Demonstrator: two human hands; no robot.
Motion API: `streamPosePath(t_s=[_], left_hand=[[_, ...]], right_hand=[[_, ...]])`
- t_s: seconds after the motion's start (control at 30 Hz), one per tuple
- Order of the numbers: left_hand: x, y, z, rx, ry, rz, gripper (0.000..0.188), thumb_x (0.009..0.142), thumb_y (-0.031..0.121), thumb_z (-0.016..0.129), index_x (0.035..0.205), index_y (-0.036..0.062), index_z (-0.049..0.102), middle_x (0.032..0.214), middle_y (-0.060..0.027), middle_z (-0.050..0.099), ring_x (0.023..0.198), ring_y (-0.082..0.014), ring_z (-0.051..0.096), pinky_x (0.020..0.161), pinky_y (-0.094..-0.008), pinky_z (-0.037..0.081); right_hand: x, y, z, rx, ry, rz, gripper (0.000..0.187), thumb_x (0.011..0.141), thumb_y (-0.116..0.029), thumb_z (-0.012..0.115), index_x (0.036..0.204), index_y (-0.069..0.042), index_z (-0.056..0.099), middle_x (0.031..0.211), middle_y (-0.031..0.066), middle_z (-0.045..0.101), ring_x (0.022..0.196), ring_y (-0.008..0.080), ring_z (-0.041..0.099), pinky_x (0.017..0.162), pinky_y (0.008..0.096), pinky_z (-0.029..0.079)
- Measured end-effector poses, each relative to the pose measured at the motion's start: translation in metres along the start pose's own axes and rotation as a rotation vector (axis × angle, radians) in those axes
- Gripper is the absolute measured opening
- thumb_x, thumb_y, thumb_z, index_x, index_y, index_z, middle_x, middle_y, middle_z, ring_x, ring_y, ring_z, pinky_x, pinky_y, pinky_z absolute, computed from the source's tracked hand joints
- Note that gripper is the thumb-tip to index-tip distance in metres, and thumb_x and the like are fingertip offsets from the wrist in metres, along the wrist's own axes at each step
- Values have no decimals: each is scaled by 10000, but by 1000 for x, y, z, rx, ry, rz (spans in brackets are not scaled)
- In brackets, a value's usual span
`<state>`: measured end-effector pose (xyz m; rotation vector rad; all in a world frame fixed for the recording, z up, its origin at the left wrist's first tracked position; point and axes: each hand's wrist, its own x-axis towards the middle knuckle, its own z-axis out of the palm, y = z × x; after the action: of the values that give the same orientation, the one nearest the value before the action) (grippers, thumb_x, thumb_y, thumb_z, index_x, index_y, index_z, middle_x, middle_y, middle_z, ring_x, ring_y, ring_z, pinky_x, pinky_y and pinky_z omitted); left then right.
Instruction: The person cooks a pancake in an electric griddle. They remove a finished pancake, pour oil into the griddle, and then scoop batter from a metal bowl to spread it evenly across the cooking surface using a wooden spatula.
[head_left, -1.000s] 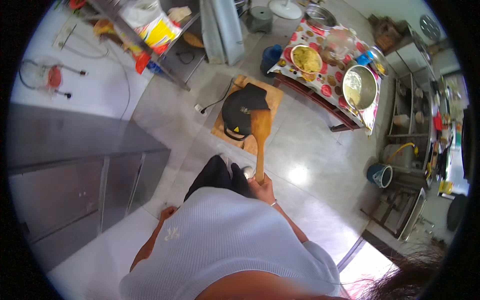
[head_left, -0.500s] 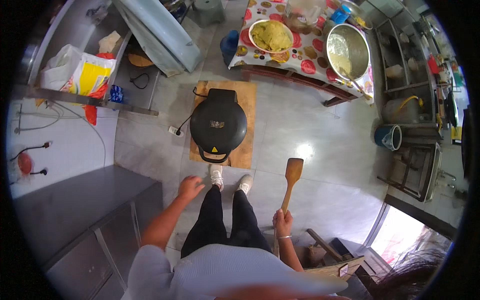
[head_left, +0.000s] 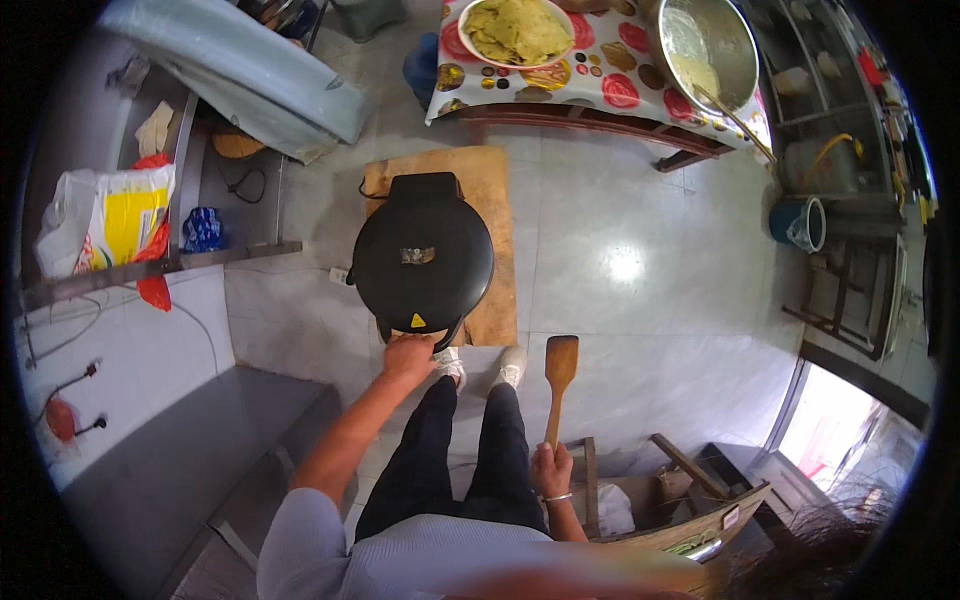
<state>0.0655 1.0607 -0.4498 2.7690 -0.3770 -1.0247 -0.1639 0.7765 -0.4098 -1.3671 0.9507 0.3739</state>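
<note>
A round black electric griddle (head_left: 422, 285) sits with its lid down on a wooden board (head_left: 492, 190) in front of my feet. My left hand (head_left: 408, 359) is closed around the griddle's front handle (head_left: 449, 338), its fingers partly hidden by the back of the hand. Off to the right, my right hand (head_left: 552, 470) grips the lower handle of a wooden spatula (head_left: 561, 362). The spatula's flat blade points away from me, above the floor and apart from the griddle.
Beyond the griddle, a table with a patterned cloth (head_left: 600, 85) carries a plate of yellowish flatbreads (head_left: 515, 30) and a large metal bowl (head_left: 738, 60) with pale batter. A grey cabinet (head_left: 200, 440) stands at left, a wooden frame (head_left: 690, 465) at near right, a bin (head_left: 797, 224) farther right.
My left hand has moved forward and taken hold of the griddle's handle. My right hand still holds the spatula, now slightly lower and further left. The view has shifted.
</note>
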Motion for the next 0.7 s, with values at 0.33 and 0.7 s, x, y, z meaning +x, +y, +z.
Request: streamPosePath(t_s=[0.33,0.7], left_hand=[[49,-48,-300,-374,341,188,293,779,267,711,940,35,636,822,-108,642,743,-198,606,670,-327,469],[190,-101,-357,175,859,408,457,894,357,601,1253,81,537,1216,-138,574,1126,-321,539,939,-385,420]], right_hand=[[32,-5,70,-421,-9,-341,246,908,-96,522,1137,-4,513,647,92,549,526,200,554,491,332,450],[93,-43,125,-996,0,-486,505,869,-102,523,1349,-95,367,692,210,616,565,393,589,478,483,442]])
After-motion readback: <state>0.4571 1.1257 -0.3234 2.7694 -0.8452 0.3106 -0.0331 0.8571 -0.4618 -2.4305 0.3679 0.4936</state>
